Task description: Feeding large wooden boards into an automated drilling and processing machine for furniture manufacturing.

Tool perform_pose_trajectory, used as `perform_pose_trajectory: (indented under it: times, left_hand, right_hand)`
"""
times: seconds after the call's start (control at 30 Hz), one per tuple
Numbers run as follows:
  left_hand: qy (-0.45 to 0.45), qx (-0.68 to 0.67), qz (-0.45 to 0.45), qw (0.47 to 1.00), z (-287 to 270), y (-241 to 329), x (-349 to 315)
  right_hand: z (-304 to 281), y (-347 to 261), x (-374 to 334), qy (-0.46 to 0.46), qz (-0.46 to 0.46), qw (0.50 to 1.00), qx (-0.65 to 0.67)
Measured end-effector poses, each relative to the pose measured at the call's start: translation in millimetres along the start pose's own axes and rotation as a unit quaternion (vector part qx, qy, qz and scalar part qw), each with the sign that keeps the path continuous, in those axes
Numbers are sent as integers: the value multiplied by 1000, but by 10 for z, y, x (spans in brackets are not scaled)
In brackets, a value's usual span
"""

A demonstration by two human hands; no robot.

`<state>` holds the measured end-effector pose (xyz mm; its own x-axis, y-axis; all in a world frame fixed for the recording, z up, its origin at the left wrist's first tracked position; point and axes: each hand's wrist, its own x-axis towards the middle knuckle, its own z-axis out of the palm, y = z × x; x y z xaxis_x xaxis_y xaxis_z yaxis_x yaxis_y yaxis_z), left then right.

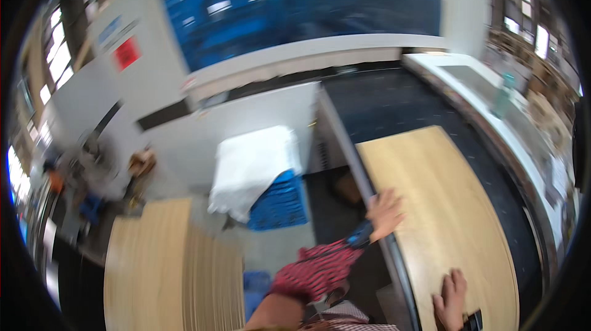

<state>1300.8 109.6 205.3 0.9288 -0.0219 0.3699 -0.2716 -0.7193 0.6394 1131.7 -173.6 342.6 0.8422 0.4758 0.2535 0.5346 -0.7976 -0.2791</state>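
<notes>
A pale wooden board (440, 189) lies on the dark machine bed (394, 100) to my right. My left hand (386, 214) rests at the board's left edge with its fingers stretched out, holding nothing. A red patterned sleeve (317, 268) covers that forearm, with a dark band at the wrist. Nearer to me, my right hand (452, 300) lies on the board's lower part, fingers apart and slightly bent. A dark watch-like band (473, 320) shows at its wrist, cut off by the lower edge.
A tall stack of similar boards (163, 263) stands at the lower left. Ahead, a white cloth (255, 161) partly covers a blue crate (280, 205). A machine with a blue window (301, 17) spans the back. A white ledge (492, 109) borders the bed, bearing a greenish bottle (505, 94).
</notes>
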Motion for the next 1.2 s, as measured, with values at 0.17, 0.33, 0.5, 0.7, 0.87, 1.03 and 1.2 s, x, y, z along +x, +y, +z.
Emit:
perform_pose_trajectory:
  times: [0.17, 0.33, 0.5, 0.7, 0.87, 1.03, 1.2]
  left_hand:
    - [-134, 163, 66, 975, -745, 408, -3]
    - [-182, 180, 54, 965, -876, 94, 634]
    - [-216, 152, 122, 957, -909, -381, 1302]
    - [-235, 160, 169, 944, -977, -960, 2188]
    - [-253, 142, 164, 943, -924, -1354, 2956]
    - [-279, 140, 193, 930, -787, -1453, 3436]
    - [-266, 154, 220, 926, -689, -1598, 3706]
  right_hand:
    - [382, 289, 921, 11, -15, 1000, 16]
    - [405, 367, 1644, -26, -71, 994, 76]
    - [396, 379, 1807, -25, 11, 999, 23]
    - [449, 586, 1489, 7, 226, 973, -45]
    - [414, 703, 1210, -28, 371, 924, -90]
    - [573, 788, 1550, 22, 379, 918, -113]
    - [615, 769, 2352, 69, 356, 918, -161]
